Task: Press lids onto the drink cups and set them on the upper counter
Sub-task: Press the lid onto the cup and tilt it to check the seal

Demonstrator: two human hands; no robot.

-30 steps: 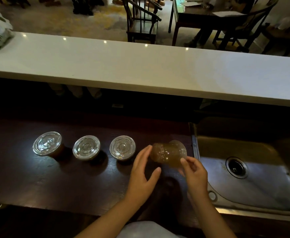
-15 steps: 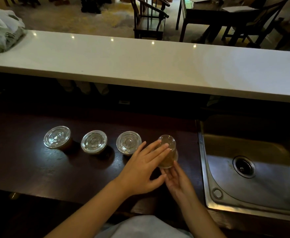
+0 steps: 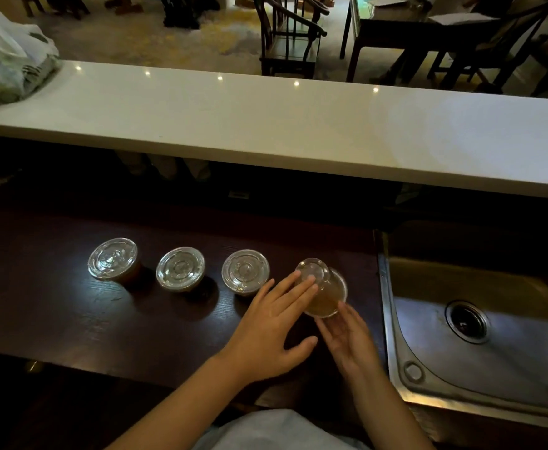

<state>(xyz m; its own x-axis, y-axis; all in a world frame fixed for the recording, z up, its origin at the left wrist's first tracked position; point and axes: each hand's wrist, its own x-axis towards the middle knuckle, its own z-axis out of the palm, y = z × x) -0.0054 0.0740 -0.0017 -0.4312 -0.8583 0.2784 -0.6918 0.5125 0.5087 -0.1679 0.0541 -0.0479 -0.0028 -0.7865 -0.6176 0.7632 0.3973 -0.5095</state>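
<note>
**Drink station: three cups lidded, a fourth in hand, none yet on the upper counter**

Setting: a dim service area. A dark wooden tabletop [image 3: 71,319] lies below a long white upper counter [image 3: 298,125]; a steel sink [image 3: 460,368] adjoins the tabletop's right edge. Chairs and tables stand in the room beyond.

Item 1: three drink cups in a row along the middle of the tabletop, left cup [image 3: 113,259], middle cup [image 3: 180,268], right cup [image 3: 245,271], each with a clear lid on it.

Item 2: fourth cup [image 3: 324,298], amber drink inside, near the tabletop's right edge. Its lid [image 3: 313,272] sits tilted over the rim, apparently not seated.

Item 3: left hand [image 3: 275,329], fingers [image 3: 301,287] spread flat with the tips on the lid. Right hand [image 3: 347,342], fingers loosely curved against the cup's near side, steadying it.

Item 4: plastic bag [image 3: 6,66] at the upper counter's far left end; no cups stand on that counter.

Status, as judged: lidding is nearly finished, with one press left. Moving all four cups up remains.
</note>
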